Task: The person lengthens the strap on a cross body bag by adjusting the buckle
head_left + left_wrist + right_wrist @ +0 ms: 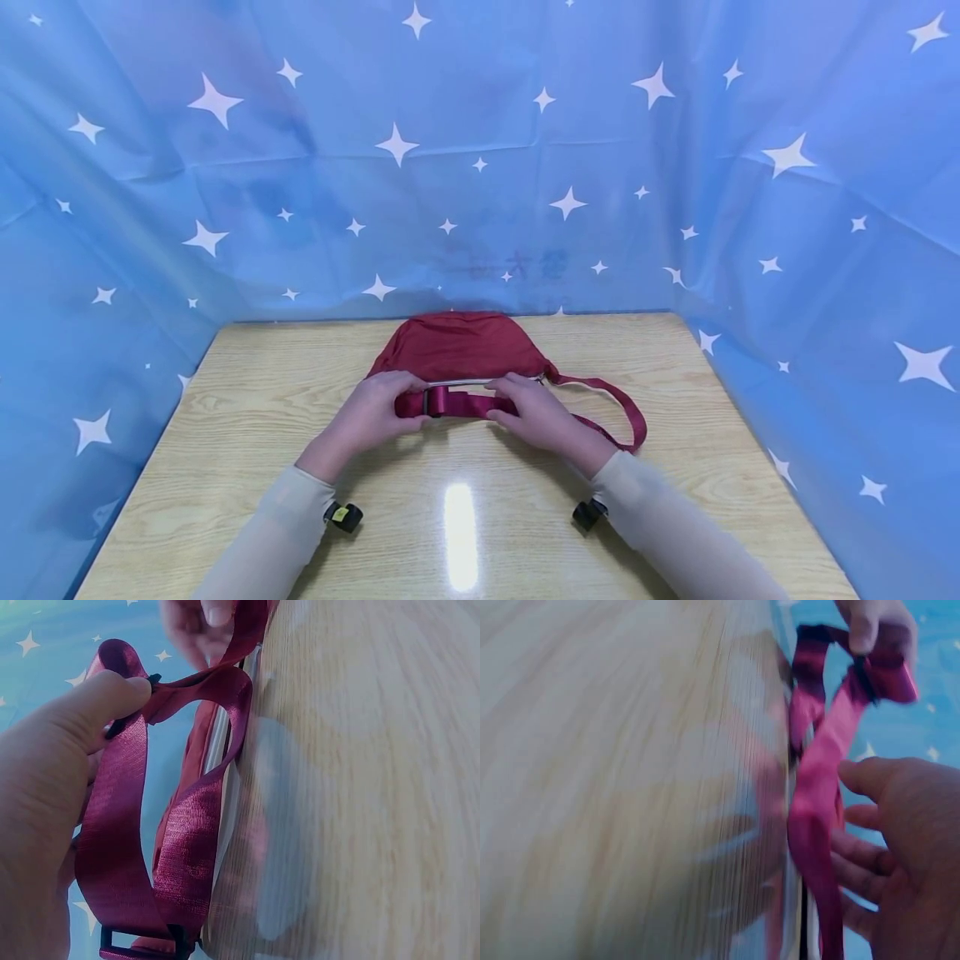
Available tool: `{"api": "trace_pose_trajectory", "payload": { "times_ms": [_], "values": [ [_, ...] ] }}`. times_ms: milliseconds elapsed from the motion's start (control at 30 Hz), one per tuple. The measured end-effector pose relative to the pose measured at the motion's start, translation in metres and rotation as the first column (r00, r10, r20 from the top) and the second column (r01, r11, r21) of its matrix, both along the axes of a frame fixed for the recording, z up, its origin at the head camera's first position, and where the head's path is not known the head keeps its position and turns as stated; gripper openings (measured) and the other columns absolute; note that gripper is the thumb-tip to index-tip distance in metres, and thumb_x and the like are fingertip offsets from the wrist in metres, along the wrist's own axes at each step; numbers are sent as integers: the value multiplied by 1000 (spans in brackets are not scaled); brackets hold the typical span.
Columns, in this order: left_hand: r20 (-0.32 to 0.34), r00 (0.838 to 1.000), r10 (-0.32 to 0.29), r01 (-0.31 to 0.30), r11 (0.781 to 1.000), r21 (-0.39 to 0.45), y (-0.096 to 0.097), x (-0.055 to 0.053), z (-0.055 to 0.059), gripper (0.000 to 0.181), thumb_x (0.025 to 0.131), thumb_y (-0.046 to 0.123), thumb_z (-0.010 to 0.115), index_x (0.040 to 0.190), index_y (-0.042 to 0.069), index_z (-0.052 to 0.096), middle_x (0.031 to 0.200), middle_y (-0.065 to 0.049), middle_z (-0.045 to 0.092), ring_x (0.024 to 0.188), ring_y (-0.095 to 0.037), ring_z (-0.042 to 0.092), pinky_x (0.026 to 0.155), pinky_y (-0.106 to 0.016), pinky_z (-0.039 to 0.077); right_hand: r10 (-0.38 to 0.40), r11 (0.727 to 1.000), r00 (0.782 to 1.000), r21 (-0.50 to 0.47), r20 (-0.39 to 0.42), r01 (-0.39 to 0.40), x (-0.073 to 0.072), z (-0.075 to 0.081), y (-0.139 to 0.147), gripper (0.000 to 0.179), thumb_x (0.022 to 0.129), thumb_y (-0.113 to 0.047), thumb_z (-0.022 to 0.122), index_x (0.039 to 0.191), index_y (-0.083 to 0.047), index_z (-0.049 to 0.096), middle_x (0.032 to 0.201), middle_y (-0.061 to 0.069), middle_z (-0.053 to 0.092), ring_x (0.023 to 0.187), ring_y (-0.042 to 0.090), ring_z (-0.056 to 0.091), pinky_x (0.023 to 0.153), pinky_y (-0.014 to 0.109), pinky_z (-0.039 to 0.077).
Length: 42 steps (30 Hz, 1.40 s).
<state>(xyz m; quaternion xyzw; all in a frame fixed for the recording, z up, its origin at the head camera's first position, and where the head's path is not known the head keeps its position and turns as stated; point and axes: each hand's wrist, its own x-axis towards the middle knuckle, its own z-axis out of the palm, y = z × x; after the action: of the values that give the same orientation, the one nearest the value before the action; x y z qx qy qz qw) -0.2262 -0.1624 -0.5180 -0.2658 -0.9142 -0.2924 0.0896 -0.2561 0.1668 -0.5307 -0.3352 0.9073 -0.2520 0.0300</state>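
A dark red waist bag (465,346) lies near the far edge of the table, its pale zipper along the near side. In front of it runs its red strap (468,406), with a black slider buckle. My left hand (378,408) pinches the strap beside the buckle between thumb and fingers. In the left wrist view the strap (112,825) hangs from that hand in a loop, with another black buckle (146,941) low down. My right hand (536,412) is at the strap's right part; in the right wrist view its thumb (862,778) reaches the strap's edge, fingers spread loosely behind.
The strap's far end (633,417) curves in a loop on the table right of the bag. Wood-grain table (247,417) extends around the bag and toward me. A blue curtain with white stars (480,208) closes off the back and sides.
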Motion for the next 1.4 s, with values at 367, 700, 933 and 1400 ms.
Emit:
{"api": "trace_pose_trajectory", "payload": {
  "times_ms": [367, 700, 933, 1400],
  "values": [
    [-2, 1000, 3, -3, 1000, -1, 0, -1, -3, 45, 84, 28, 99, 122, 19, 78, 117, 7, 77, 110, -15, 71, 97, -43, 59, 27, 992, 1000, -124, 5, -26, 1, -2, -40, 45, 107, -25, 77, 150, -18, 66, 137, 1, 71, 127, 17, 66, 108, 43, 55],
    [-5, 1000, -2, 2, 1000, 10, -1, 0, -1, 45, 83, 25, 100, 122, 17, 78, 118, 5, 77, 111, -16, 71, 97, -43, 59, 76, 977, 993, -194, -93, -93, 5, 4, -34, 35, 109, -23, 74, 144, -21, 75, 115, -6, 70, 96, 10, 61, 85, 35, 56],
    [2, 1000, -1, 1, 1000, 6, -1, 0, 0, 45, 83, 24, 100, 123, 17, 78, 118, 5, 77, 110, -16, 71, 97, -43, 59, 72, 977, 994, -194, -86, -87, 4, 6, -26, 34, 109, -23, 74, 143, -20, 76, 107, -9, 68, 86, 9, 57, 78, 31, 52],
    [-6, 1000, 7, -7, 1000, 18, -5, 1, 2, 45, 84, 25, 98, 122, 15, 78, 118, 4, 78, 114, -19, 73, 102, -44, 58, 32, 980, 999, -194, -14, -34, 0, 2, -4, 34, 108, -18, 75, 142, -18, 76, 119, -5, 74, 104, 11, 67, 89, 38, 58]
  ]
}}
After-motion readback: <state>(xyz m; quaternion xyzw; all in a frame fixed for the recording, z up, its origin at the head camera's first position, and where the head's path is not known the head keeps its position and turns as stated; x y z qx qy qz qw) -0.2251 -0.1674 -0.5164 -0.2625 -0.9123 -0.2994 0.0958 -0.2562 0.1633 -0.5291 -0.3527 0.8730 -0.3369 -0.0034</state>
